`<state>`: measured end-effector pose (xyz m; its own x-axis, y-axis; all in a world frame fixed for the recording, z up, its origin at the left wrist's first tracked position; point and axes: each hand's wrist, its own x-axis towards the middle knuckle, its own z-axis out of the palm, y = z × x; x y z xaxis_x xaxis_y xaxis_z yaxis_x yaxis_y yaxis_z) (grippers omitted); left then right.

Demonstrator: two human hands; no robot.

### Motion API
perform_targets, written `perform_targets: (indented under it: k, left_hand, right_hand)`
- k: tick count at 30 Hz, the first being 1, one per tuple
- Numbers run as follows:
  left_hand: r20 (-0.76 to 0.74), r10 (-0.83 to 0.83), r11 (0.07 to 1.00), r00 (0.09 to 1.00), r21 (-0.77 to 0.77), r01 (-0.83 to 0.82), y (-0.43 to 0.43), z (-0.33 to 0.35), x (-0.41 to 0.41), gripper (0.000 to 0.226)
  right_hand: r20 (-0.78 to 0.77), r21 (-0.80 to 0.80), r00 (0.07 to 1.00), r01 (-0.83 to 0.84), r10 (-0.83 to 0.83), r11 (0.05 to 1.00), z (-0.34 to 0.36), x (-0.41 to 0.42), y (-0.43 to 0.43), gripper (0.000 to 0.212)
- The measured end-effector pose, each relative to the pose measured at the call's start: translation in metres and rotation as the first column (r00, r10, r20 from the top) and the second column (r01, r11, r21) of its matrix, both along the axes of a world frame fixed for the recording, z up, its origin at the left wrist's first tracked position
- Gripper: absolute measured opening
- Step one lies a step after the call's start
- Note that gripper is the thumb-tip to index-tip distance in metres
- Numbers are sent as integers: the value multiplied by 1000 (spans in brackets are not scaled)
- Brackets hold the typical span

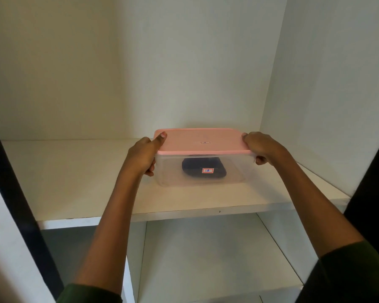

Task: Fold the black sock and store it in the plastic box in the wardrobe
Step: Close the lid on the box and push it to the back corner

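Note:
A clear plastic box (232, 171) stands on the white wardrobe shelf (74, 184), with a pink lid (197, 139) lying on top of it. Through the front wall I see the folded black sock (202, 164) lying on the box floor, behind a small label reading 18. My left hand (143, 155) grips the box's left end, thumb pressed on the lid's corner and fingers under the rim. My right hand (259, 147) grips the right end the same way, thumb on the lid's edge.
White wardrobe walls close in behind and to the right of the box. A lower shelf (217, 259) with a vertical divider sits beneath. Dark door edges (13, 182) frame the opening on the left and right.

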<state>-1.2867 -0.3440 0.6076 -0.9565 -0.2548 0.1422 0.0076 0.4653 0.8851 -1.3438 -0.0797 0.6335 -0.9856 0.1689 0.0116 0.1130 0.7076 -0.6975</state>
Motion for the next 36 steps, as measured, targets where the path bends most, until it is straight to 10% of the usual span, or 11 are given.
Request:
perform_targets:
  k: [12, 21, 27, 36]
  left_hand:
    - [-78, 144, 989, 986, -7, -145, 7, -10, 2, 66]
    - [-178, 267, 931, 947, -205, -301, 23, -25, 70, 61]
    - [-157, -24, 997, 987, -81, 12, 76, -30, 73, 57]
    - [-93, -265, 964, 960, -45, 262, 83, -11, 16, 85]
  right_hand:
    - [23, -19, 999, -27, 27, 999, 6, 6, -1, 25]
    - [111, -337, 978, -129, 175, 933, 15, -18, 28, 47]
    - [65, -551, 948, -226, 312, 803, 5, -21, 15, 28]
    - [-6, -454, 998, -58, 62, 889, 0, -9, 63, 46]
